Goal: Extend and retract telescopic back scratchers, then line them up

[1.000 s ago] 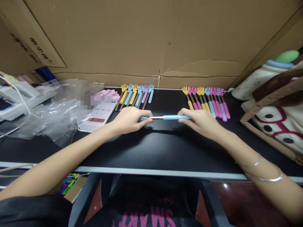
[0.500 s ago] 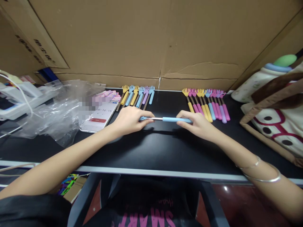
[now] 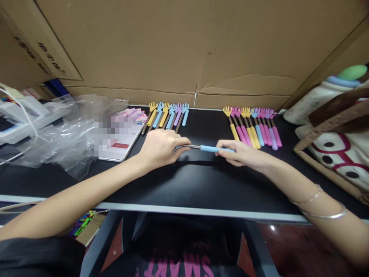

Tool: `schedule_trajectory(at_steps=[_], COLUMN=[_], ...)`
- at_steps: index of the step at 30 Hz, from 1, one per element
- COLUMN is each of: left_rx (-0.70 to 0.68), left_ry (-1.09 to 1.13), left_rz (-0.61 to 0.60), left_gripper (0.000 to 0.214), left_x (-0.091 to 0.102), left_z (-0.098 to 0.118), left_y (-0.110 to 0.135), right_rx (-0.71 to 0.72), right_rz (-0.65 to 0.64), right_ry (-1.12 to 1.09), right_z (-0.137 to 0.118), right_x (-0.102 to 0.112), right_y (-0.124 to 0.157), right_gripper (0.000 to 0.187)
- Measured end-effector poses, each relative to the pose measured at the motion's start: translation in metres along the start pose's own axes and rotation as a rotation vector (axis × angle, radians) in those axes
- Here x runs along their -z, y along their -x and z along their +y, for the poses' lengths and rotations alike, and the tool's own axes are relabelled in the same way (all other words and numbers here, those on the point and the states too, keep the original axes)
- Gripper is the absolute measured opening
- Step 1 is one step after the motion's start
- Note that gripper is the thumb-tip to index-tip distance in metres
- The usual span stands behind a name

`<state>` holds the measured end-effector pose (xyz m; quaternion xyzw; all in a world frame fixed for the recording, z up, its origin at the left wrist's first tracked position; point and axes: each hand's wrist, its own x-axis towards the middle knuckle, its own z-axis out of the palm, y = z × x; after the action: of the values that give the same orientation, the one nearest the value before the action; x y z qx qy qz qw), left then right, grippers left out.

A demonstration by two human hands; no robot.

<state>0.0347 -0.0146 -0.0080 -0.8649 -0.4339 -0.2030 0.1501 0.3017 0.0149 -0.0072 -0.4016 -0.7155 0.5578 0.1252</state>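
Note:
A back scratcher with a light blue handle [image 3: 209, 148] and a thin metal shaft is held level above the black table. My left hand [image 3: 161, 148] pinches it at the claw end, which is hidden behind the fingers. Around the blue handle's far end my right hand [image 3: 239, 153] is closed, thumb and fingertips pressed on it. Behind my left hand lies a row of back scratchers [image 3: 168, 115] in yellow, blue and purple. Beyond my right hand rests another row of back scratchers [image 3: 253, 127] with yellow, pink, blue and purple handles.
A phone [image 3: 123, 144] and crumpled clear plastic bags [image 3: 69, 134] lie on the left, near a white device [image 3: 29, 115]. At the right stand a white bottle [image 3: 314, 98] and a cloth bag [image 3: 331, 150]. Cardboard [image 3: 178, 50] walls the table's back.
The back scratcher has tilted slightly, its handle end lower. My right hand has shifted its grip and turned a little; the claw's blue part no longer shows at my left hand.

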Motion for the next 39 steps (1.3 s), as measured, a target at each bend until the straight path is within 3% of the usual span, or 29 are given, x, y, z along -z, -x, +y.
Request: schedule_trajectory(at_steps=[8, 18, 23, 27, 31, 39], left_rx=[0.070, 0.019, -0.050, 0.007, 0.024, -0.016], left_ry=[0.074, 0.176, 0.101, 0.009, 0.045, 0.048], left_rz=[-0.124, -0.219, -0.237, -0.311, -0.333, -0.319], left_gripper=[0.027, 0.028, 0.026, 0.030, 0.021, 0.025], left_x=[-0.003, -0.006, -0.005, 0.002, 0.009, 0.012], left_z=[0.003, -0.003, -0.010, -0.014, -0.021, -0.030], left_y=[0.000, -0.005, -0.006, -0.007, -0.009, -0.009], right_rx=[0.018, 0.233, 0.295, 0.356, 0.352, 0.304], right_rz=[0.100, 0.335, 0.349, 0.337, 0.362, 0.448], right_ry=[0.086, 0.619, 0.697, 0.802, 0.875, 1.132], right_z=[-0.001, -0.006, -0.006, -0.006, -0.005, -0.002], right_x=[0.001, 0.005, 0.014, 0.023, 0.029, 0.036], right_y=[-0.001, 0.001, 0.003, 0.004, 0.007, 0.011], right_gripper=[0.039, 0.033, 0.028, 0.027, 0.028, 0.024])
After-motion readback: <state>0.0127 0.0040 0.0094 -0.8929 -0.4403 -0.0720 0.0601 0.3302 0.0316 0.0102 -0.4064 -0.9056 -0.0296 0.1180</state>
